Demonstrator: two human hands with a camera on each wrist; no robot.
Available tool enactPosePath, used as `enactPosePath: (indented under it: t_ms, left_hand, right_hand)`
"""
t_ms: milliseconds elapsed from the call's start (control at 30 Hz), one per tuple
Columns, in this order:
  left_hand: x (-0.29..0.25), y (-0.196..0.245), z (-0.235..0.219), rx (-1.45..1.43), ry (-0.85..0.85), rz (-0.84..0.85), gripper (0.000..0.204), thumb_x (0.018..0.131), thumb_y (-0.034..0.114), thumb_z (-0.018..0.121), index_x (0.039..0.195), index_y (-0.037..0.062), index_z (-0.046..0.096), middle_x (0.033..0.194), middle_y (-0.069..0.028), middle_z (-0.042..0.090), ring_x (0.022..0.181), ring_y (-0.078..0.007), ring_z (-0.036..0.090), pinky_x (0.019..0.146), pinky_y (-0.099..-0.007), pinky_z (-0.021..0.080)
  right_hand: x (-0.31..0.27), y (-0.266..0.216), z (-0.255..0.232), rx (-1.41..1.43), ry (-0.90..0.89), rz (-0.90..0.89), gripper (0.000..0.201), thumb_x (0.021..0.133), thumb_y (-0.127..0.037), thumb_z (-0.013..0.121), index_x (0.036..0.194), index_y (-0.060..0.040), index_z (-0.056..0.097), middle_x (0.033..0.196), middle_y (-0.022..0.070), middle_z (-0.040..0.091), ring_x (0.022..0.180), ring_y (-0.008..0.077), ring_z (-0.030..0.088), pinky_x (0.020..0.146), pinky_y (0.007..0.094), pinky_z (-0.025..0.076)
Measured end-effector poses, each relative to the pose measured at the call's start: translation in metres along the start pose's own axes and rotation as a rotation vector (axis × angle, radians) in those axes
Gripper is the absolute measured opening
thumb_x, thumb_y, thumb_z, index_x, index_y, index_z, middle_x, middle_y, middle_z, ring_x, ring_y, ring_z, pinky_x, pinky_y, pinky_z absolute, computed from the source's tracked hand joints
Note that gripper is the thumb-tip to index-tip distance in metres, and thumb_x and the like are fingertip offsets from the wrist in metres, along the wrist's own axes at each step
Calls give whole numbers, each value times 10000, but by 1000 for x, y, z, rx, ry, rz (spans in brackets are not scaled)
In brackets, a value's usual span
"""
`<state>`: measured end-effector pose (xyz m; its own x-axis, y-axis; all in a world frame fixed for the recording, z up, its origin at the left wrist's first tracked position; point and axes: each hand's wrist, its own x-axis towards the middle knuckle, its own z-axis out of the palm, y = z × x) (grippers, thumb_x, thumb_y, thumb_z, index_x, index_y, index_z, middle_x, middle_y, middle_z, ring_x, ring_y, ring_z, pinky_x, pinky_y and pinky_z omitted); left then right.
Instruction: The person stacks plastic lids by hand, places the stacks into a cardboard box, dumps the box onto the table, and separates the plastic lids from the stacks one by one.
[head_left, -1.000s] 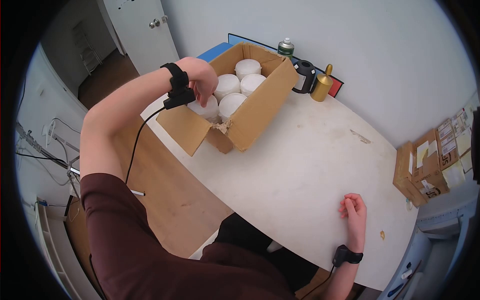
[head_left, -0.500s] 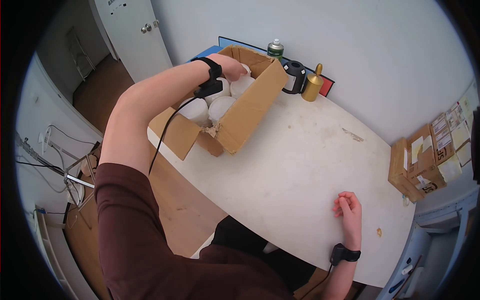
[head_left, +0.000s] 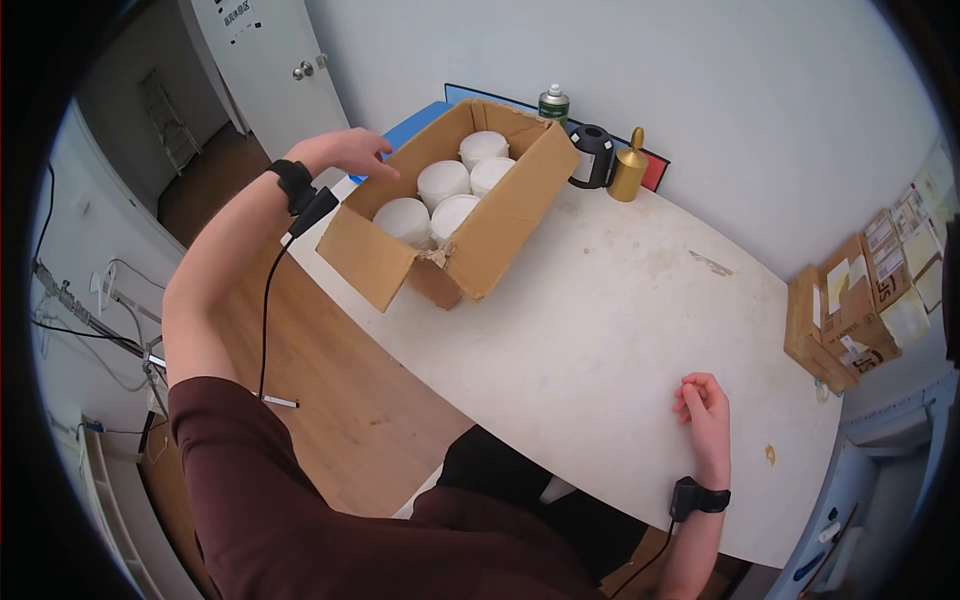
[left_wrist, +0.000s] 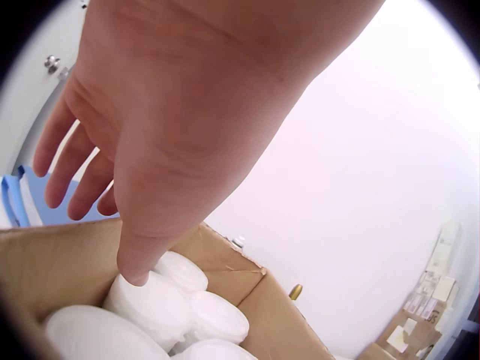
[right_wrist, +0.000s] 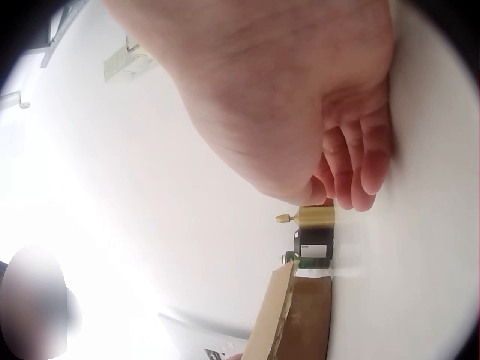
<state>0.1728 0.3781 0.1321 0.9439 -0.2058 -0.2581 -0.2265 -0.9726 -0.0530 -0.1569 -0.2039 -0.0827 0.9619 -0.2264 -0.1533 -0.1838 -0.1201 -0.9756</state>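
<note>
Head view, from the left: the left hand hangs near the left wall of a cardboard box, raised, it seems, to clear that wall. Its fingers are nearly straight and slightly spread, with nothing in them; whether they touch the wall I cannot tell. The box sits towards the left end of the counter, its near flap folded outward, which likely leaves the contents easy to reach. Inside, five white tubs stand upright, packed close, so the walls and neighbouring tubs probably keep each one from tipping. Past the box, a spray can, a black container and a gold cylinder stand upright near the wall, presumably kept back there out of the way. Further right, the right hand rests on the counter near its front edge, fingers loosely curled round nothing visible, apparently idle. At far right, brown cartons are lined up against the wall, perhaps for storage.
</note>
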Motion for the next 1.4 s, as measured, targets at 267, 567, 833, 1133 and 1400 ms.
enactPosePath:
  t_ms: [267, 567, 833, 1133, 1400]
  left_hand:
    - [-14, -25, 54, -400, -88, 23, 532, 960, 293, 681, 1409, 9, 699, 1211, -143, 774, 1119, -226, 715, 988, -396, 556]
    - [-124, 65, 64, -347, 64, 55, 499, 1011, 226, 562, 1421, -46, 646, 1160, -194, 766, 1026, -264, 702, 900, -396, 551]
    - [-192, 115, 89, -631, 171, 256, 703, 1006, 200, 574, 1663, -14, 446, 1428, -221, 657, 1036, -239, 701, 942, -379, 575]
    - [-217, 116, 152, -959, 402, 345, 653, 1163, 332, 564, 1693, -9, 394, 1577, -231, 550, 1295, -293, 665, 1121, -414, 518]
    - [-122, 62, 150, -958, 761, 284, 655, 1183, 387, 532, 1707, 16, 404, 1760, -187, 418, 1635, -296, 384, 1314, -438, 329]
  right_hand:
    - [-6, -7, 9, -60, 43, 7, 163, 1115, -148, 628, 1242, -50, 663, 1092, 28, 725, 886, 100, 673, 746, 259, 529]
    - [-78, -114, 135, -387, -217, -576, 906, 931, -300, 872, 1684, -56, 430, 1726, 291, 387, 1583, 450, 422, 1256, 536, 427]
    - [-77, -152, 187, -684, -174, -594, 1008, 851, -502, 926, 1670, -114, 485, 1724, 402, 297, 1587, 519, 393, 1253, 551, 425]
    - [-50, -149, 180, -874, -140, -611, 444, 888, -298, 896, 1095, -11, 629, 1264, 282, 690, 939, 437, 737, 805, 499, 629]
    - [-78, -125, 149, -603, -73, -665, 314, 870, -200, 922, 982, -4, 703, 1004, 160, 726, 792, 384, 683, 709, 430, 569]
